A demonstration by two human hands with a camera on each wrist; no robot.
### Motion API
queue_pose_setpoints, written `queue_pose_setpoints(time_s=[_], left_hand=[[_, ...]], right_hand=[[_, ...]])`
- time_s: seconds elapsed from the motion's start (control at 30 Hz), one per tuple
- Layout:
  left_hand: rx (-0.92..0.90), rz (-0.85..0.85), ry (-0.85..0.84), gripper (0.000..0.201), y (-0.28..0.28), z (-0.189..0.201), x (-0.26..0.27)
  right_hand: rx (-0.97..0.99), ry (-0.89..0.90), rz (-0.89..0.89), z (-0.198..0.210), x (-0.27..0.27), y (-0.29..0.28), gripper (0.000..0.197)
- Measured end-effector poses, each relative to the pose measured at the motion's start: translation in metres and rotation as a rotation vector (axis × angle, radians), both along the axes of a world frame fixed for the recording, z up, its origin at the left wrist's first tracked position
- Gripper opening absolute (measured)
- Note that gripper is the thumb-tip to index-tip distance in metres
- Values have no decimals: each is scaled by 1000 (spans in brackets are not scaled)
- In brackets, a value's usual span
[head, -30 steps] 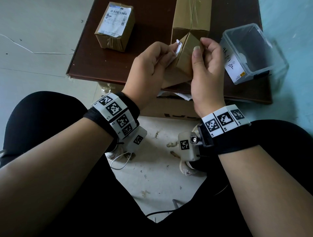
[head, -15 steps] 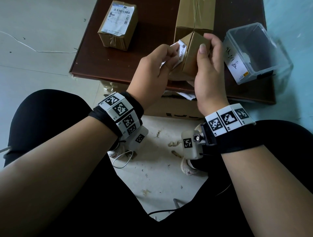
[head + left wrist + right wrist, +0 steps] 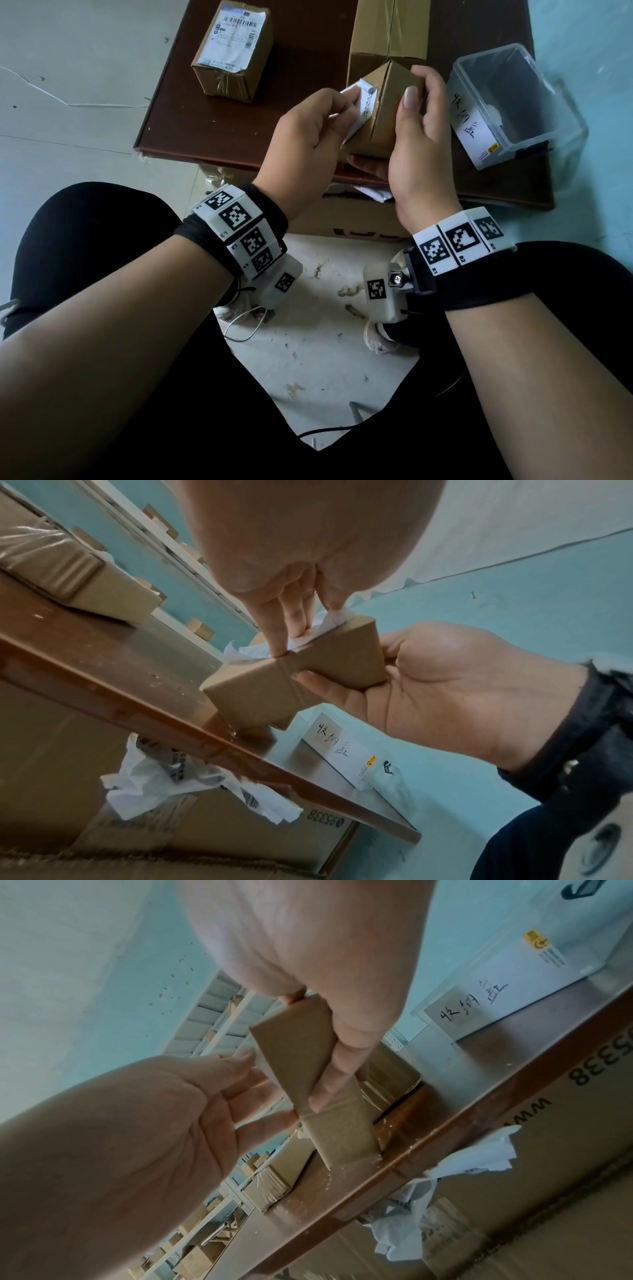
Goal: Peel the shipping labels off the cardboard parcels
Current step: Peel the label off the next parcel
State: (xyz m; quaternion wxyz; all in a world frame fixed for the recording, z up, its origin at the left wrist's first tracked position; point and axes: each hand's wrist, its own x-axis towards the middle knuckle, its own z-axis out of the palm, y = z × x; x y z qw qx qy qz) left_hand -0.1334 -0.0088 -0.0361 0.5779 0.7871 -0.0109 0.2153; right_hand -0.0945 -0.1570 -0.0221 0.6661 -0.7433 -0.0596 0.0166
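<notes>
A small brown parcel (image 3: pixel 387 113) is held upright over the near edge of the brown table (image 3: pixel 191 130), its lower corner close to the tabletop. My right hand (image 3: pixel 414 92) grips it from the right, thumb on the front face and fingers behind. My left hand (image 3: pixel 346 109) pinches the white shipping label (image 3: pixel 364 102), which is partly lifted off the parcel's left face. The left wrist view shows the fingertips (image 3: pixel 291 631) on the crumpled label (image 3: pixel 329 623) at the parcel (image 3: pixel 308 674). A second parcel (image 3: pixel 233 51) with its label stuck on lies at the table's back left.
A tall taped carton (image 3: pixel 390 31) stands right behind the held parcel. A clear plastic box (image 3: pixel 513 102) with a handwritten sticker sits at the right. Crumpled peeled labels (image 3: pixel 373 193) hang under the table edge above a large carton (image 3: pixel 342 222). My knees flank the floor below.
The left hand has pulled more of the label free, so a larger white flap shows. The right hand keeps its grip, and the parcel has been turned more upright.
</notes>
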Motion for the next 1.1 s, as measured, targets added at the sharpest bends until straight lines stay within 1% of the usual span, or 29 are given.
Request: queue_pose_setpoints(time_s=[0.07,0.2,0.4,0.53,0.63,0.7,0.83,1.0,1.1], left_hand=[[-14,3,12,12,-1,0,0],[-56,-11,27,13,-2,4,0],[-45,-12,43,13,-2,6,0],[-57,-7,63,13,-1,4,2],[-67,4,76,16,0,3,3],[-72,0,86,13,0,3,2],[-105,-5,106,13,0,4,1],[-207,-18,168,20,-2,10,-1],[-217,-44,157,17,-3,13,-4]], right_hand=[[20,27,5,-1,1,0,39],[33,64,12,-3,2,2,45],[66,75,19,-5,3,2,44],[24,56,7,-6,4,3,57],[23,40,6,-6,4,3,53],[31,36,6,-6,4,2,48],[30,45,2,-9,6,2,54],[67,78,8,-6,4,2,47],[78,99,-5,-3,3,2,51]])
